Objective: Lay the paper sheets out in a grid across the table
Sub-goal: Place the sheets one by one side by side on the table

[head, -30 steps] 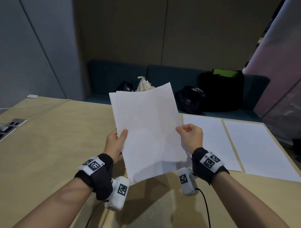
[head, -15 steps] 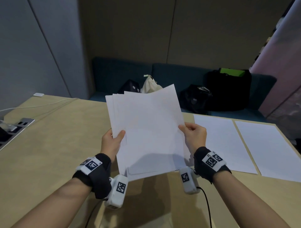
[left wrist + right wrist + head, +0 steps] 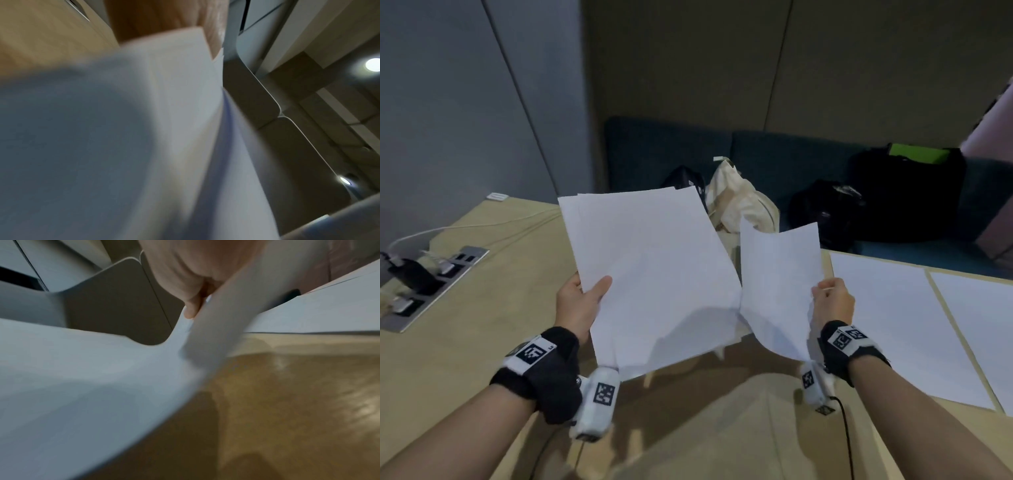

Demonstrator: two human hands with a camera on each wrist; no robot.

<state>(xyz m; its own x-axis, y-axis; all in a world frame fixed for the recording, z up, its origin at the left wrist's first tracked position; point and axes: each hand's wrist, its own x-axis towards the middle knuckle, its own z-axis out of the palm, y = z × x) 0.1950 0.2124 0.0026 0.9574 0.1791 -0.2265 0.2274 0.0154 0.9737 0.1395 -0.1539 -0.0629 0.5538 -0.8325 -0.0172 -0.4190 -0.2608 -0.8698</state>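
Head view: left hand (image 3: 577, 305) is gripping the stack of sheets (image 3: 654, 270) by its left edge, thumb on top, held tilted above the table (image 3: 465, 342). Right hand (image 3: 834, 301) is pinching a single sheet (image 3: 779, 284) at its right edge, just beside the stack, curling. Two laid sheets (image 3: 893, 325) are lying flat side by side at far right. Left wrist view: blurred paper is filling the frame; grip not readable. Right wrist view: fingers (image 3: 191, 308) are curling onto the single sheet's (image 3: 92, 378) edge above the tabletop.
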